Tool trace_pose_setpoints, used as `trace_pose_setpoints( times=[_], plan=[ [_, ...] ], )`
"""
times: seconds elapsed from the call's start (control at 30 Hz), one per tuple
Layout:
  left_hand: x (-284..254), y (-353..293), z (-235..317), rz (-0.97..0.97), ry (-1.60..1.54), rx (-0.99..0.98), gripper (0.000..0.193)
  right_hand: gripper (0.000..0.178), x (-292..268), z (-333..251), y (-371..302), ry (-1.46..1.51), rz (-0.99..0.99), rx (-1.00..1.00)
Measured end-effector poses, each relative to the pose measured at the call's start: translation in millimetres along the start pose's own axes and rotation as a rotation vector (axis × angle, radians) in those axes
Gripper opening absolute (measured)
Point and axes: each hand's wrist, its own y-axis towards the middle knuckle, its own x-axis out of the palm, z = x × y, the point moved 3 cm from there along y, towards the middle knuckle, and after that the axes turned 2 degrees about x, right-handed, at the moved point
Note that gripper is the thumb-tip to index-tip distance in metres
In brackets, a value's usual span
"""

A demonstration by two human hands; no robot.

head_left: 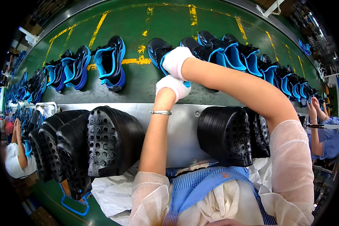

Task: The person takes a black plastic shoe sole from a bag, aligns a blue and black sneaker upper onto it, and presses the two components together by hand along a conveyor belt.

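A black sneaker (159, 48) with a bright blue lining lies on the green belt in front of me, toe pointing away. My left hand (172, 87), in a white glove with a bracelet at the wrist, is closed around its heel end; a bit of blue shows beside the glove. Just beyond, my right hand (177, 62), also gloved, reaches across from the right and is closed at the shoe's opening. Its fingertips are hidden by the glove's back, and the two hands cover most of the shoe's rear half.
Rows of similar sneakers stand on the belt, including a single shoe (110, 64) at left and a group (229, 52) at right. Black perforated shoe-shaped blocks (113, 143) flank me on the metal ledge (180, 132), with another block (226, 135) at right. Co-workers sit at both sides.
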Motion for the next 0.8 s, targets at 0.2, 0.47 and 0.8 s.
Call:
trace_pose_setpoints(
  times=[0.2, 0.47, 0.8],
  plan=[
    [2.8, 0.7, 9.3, -0.033, 0.014, -0.022, 0.037, 0.027, 16.8, 15.3, 31.7, 0.179, 0.268, 0.027],
    [0.5, 2.8, 12.6, 0.006, 0.058, -0.014, 0.041, 0.023, 4.2, 16.5, 17.8, 0.284, 0.231, 0.058],
    [9.3, 0.9, -16.9, 0.029, -0.042, -0.07, 0.046, 0.037, -16.4, 40.8, -108.7, 0.271, 0.194, -0.247]
  ],
)
